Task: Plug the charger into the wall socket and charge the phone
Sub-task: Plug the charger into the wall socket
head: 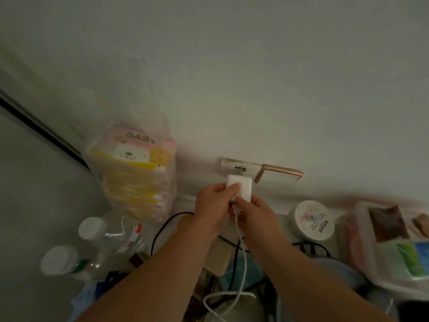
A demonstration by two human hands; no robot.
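Note:
A white charger block (241,185) is held against the wall socket (228,164), a pale plate with a gold rim; the metal prongs (239,170) show between block and plate. My left hand (214,204) grips the block's left side. My right hand (255,213) pinches the white cable's plug (236,210) at the block's lower end. The white cable (241,263) hangs down between my forearms and loops at the bottom. No phone can be made out.
A bag of baby items (137,168) leans on the wall at left. Two capped clear bottles (92,231) stand lower left. A round white jar (312,219) and a plastic box (392,242) sit right. Black cables (162,228) cross the cluttered surface.

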